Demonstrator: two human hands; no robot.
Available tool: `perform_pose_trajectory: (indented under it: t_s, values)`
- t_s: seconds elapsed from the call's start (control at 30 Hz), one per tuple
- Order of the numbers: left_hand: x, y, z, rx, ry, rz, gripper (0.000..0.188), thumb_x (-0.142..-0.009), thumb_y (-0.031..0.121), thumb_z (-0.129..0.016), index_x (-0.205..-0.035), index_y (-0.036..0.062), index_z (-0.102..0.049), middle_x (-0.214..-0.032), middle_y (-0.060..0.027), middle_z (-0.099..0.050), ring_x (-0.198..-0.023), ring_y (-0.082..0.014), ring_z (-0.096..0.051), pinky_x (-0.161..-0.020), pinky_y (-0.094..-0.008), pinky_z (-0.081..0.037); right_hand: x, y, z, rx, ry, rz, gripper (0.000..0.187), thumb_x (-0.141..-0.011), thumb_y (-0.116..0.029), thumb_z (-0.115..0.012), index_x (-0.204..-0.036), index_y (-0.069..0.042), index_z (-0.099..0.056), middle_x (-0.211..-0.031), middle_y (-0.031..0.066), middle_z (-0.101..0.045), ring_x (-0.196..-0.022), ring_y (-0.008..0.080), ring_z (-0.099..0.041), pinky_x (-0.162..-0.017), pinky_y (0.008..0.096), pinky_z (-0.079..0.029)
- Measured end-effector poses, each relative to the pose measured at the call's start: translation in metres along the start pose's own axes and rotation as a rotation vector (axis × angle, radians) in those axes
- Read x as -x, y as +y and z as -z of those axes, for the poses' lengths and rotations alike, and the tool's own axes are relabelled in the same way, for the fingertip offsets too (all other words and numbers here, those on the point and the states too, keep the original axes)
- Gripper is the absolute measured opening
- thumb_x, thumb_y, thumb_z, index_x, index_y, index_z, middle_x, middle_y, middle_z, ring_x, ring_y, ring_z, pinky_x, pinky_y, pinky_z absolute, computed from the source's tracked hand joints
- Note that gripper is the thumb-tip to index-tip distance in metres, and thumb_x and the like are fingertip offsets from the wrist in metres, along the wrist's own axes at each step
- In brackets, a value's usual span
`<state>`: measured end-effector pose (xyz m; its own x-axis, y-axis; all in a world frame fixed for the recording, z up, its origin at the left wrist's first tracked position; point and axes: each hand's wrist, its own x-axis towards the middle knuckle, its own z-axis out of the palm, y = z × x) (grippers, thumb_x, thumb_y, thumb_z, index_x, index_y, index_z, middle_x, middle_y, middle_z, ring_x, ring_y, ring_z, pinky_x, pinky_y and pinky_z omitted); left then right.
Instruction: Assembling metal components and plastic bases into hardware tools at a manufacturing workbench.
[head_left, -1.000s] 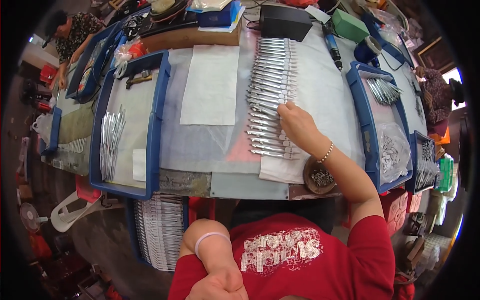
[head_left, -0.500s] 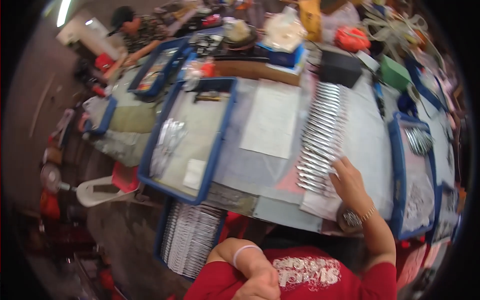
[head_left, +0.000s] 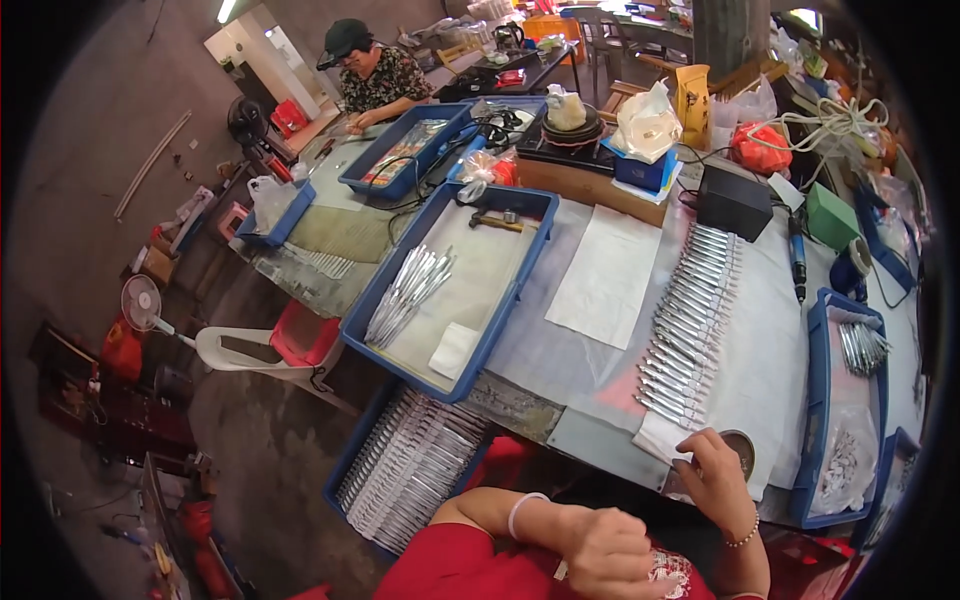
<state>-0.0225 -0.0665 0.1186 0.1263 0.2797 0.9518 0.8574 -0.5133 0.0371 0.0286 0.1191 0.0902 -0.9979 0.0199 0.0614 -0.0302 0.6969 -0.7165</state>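
At the near edge of the table [head_left: 598, 440], the right hand [head_left: 715, 470] hangs beside the bowl [head_left: 743, 450], over the near right part of the cloth [head_left: 660, 437]. Its fingers are bent and partly spread; whether a small piece sits between them cannot be told. Nearer the body, the left hand [head_left: 608, 545] is curled into a loose fist; its contents, if any, are hidden.

The rods [head_left: 690, 325] lie side by side on the table in one long row, from the black box [head_left: 733, 203] at the far end to the cloth at the near end. Their pale ends point right.

Handling notes:
1. Work from the right side of the row, where the pale ends are easiest to reach.
2. Lift the right wrist over the near rods; the bracelet [head_left: 742, 535] could snag and skew them.
3. Enter the bowl from above with the fingertips; pressing on its rim may tip it.
4. Touch one rod at a time, lightly, since a nudge would probably roll its neighbours.
5. Use the left hand to steady a rod if it shifts.
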Motion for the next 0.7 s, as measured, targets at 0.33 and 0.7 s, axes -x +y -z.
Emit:
perform_pose_trajectory:
  t_s: [0.33, 0.7]
  values:
    - [-0.022, 0.007, 0.026, 0.365, 0.287, 0.295, 0.009, -0.077, 0.005, -0.06, -0.081, -0.001, -0.055, -0.073, -0.014, -0.058, -0.048, -0.0261, -0.057, -0.042, -0.0351, -0.046, 0.029, 0.008, -0.01, -0.034, -0.085, 0.08, 0.018, -0.077, -0.009, -0.062, -0.092, -0.004, -0.055, -0.087, 0.0132, -0.054, -0.074, 0.0322, -0.057, -0.064, 0.0392, -0.047]
    - [-0.109, 0.008, -0.015, 0.578, 0.6, -0.047, 0.04, -0.088, 0.009, -0.047, -0.127, 0.0145, -0.04, -0.083, 0.0007, -0.053, -0.053, -0.0127, -0.053, -0.05, -0.024, -0.043, 0.069, 0.026, -0.023, -0.1, -0.026, 0.048, 0.019, -0.079, -0.01, -0.062, -0.094, -0.005, -0.051, -0.087, 0.0116, -0.051, -0.078, 0.0308, -0.055, -0.065, 0.0377, -0.046]
